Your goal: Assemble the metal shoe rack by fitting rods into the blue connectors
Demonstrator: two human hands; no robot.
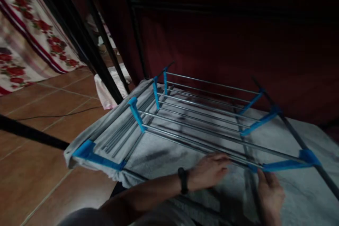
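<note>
A partly built rack (201, 106) of grey metal rods and blue plastic brackets lies across a grey cloth-covered surface. My left hand (210, 169), with a dark band on its wrist, has its fingers curled at a near metal rod (182, 136). On the right, my right hand (271, 189) pinches at the inner corner of a blue plastic bracket (286, 165), where rod ends meet it. Motion blur hides the exact finger contact. Several loose rods (124, 127) lie at the left, beside another blue bracket (97, 157).
Dark metal posts (87, 49) rise at the left of the covered surface (161, 152). A dark red curtain (225, 49) hangs behind the rack. Tiled floor (39, 155) shows on the left, with a cable (58, 116) and a floral cloth (39, 31).
</note>
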